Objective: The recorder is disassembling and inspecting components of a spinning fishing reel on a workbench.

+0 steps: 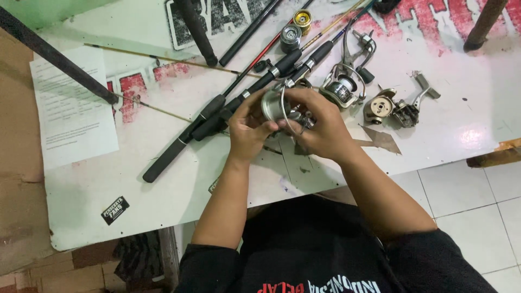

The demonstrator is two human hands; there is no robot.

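Note:
Above the near edge of a white table point(108, 179), my left hand point(247, 130) and my right hand point(320, 127) together hold a silver spinning reel point(275, 106). The left fingers grip its round spool. The right hand wraps the reel's body from the other side, and the thin wire bail loops between the hands. Most of the reel's body is hidden by my right fingers.
Two black fishing rods point(217, 111) lie diagonally beside my left hand. Another silver reel point(342, 87), a dismantled reel point(399, 108), a silver spool point(291, 35) and a gold spool point(302, 19) lie farther back. A printed paper sheet point(70, 108) rests at left. White floor tiles point(472, 206) show at right.

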